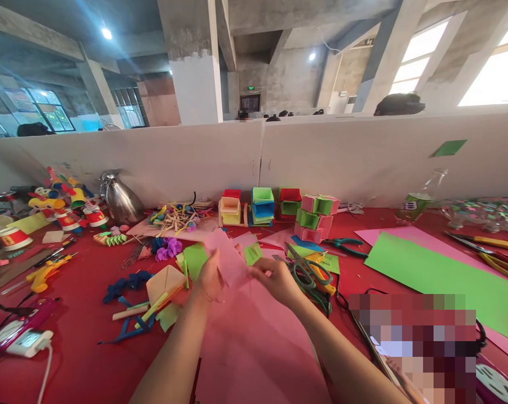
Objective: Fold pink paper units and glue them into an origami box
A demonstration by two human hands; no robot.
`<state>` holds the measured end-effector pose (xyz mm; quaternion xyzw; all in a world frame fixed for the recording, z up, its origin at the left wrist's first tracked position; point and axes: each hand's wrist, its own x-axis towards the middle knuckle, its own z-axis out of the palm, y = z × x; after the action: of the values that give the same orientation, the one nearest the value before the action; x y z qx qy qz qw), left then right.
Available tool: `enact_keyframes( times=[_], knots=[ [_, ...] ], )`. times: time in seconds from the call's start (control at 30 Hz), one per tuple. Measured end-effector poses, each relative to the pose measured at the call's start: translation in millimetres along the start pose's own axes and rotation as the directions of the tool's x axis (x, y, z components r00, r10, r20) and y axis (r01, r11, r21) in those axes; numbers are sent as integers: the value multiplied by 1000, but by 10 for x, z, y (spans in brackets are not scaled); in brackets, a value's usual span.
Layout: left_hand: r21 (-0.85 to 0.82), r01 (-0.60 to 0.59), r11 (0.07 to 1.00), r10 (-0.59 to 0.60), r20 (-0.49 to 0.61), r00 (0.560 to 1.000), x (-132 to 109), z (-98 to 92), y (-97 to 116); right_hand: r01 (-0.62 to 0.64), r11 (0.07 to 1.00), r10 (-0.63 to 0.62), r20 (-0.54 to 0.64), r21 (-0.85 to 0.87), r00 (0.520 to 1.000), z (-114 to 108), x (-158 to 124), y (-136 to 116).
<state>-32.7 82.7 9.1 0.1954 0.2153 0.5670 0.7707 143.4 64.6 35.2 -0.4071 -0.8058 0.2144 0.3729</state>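
A piece of pink paper (225,253) is held up between my two hands above the table. My left hand (211,276) grips its left side, thumb against the face. With the fingertips pinched, my right hand (275,280) takes its lower right corner. Beneath both hands lies a large pink sheet (258,342). Close to my right hand rest green-handled scissors (306,272) and a yellow-handled tool (319,258). Green paper pieces (195,259) and a cream folded paper box (165,283) lie left of my left hand.
Folded paper boxes (263,206) stand along the white partition (174,163). A metal jug (121,197) and paper-cup figures (69,219) are back left. Large green paper (443,280), pliers (345,246) and a glass bottle (420,202) lie or stand right. A power strip (22,331) sits front left.
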Motion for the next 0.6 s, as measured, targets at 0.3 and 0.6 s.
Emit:
enact_keyframes(
  times=[0.3,0.6],
  knots=[
    [43,-17,999,17,1,1000,-8,121,-178,-157,945,143,68,288,987,92,-9,39],
    [239,-45,970,59,-54,997,-73,188,-394,-131,991,130,-251,13,959,163,-90,-13]
  ],
)
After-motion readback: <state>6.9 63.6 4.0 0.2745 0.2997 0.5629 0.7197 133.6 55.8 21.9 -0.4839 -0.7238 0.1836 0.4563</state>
